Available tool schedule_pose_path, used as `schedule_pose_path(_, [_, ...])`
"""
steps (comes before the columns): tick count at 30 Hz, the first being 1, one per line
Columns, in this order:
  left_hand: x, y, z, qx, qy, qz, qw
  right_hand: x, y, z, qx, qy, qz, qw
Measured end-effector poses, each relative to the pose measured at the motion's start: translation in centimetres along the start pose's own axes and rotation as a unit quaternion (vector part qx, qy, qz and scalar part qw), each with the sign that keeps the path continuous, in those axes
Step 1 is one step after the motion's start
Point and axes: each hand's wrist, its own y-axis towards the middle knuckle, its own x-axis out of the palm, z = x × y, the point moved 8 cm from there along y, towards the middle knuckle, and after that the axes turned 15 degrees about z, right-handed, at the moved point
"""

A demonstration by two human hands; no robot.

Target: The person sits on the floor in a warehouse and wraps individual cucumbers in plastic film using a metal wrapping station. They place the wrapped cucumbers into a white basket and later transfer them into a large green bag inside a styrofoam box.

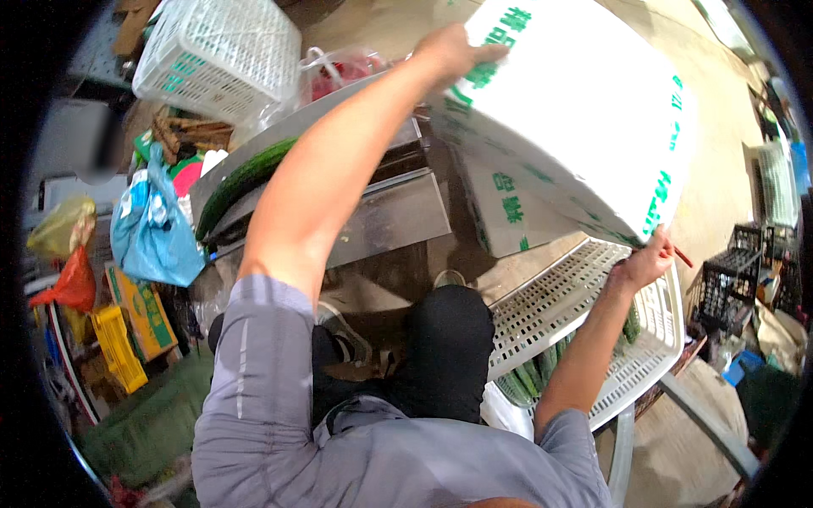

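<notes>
A white foam box [584, 108] with green printed writing is tilted in front of me. My left hand [454, 54] grips its upper left edge, the thumb lying over the printed face. At the lower right corner, my right hand [645, 263] has hold of the same box. A thin red stick-like item [683, 255] pokes out by the right fingers. Below the raised box stands a second white box [514, 197], also with green writing. Under my right forearm is a white plastic crate [667, 311] with several cucumbers [540, 371] in it.
One long cucumber [238, 181] lies along a metal surface [400, 222] to the left. Behind it sits a white slatted crate [216, 57]. A blue plastic bag [152, 222] and yellow crate [119, 349] are farther left. Black crates [730, 279] and metal bars [705, 419] stand right.
</notes>
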Motion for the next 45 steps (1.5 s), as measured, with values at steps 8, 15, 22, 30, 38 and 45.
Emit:
schedule_pose_path(8, [0.5,4.8,2.4,0.121,0.028,-0.024,0.992,-5.2,-11.7,-2.3,-0.012,-0.083,0.06,0.995])
schedule_pose_path(15, [-2.5,3.2,5.0,0.181,0.111,0.102,0.972,-7.4,-11.7,-3.0,-0.048,-0.066,-0.088,0.993])
schedule_pose_path(22, [4.8,-8.4,12.3,0.428,0.147,0.166,0.876,-13.2,-9.5,-4.6,0.016,-0.013,-0.069,0.997])
schedule_pose_path(30, [11.1,-25.2,25.6,0.412,0.199,-0.061,0.887,-15.5,-2.7,-1.1,0.196,0.188,0.057,0.961])
schedule_pose_path(38, [11.4,-25.0,25.4,0.4,0.233,-0.101,0.88,-6.4,9.0,1.9,0.303,0.314,0.064,0.897])
schedule_pose_path(45, [12.0,-25.0,25.1,0.404,0.241,-0.091,0.878,-0.1,14.6,5.6,0.306,0.28,0.071,0.907])
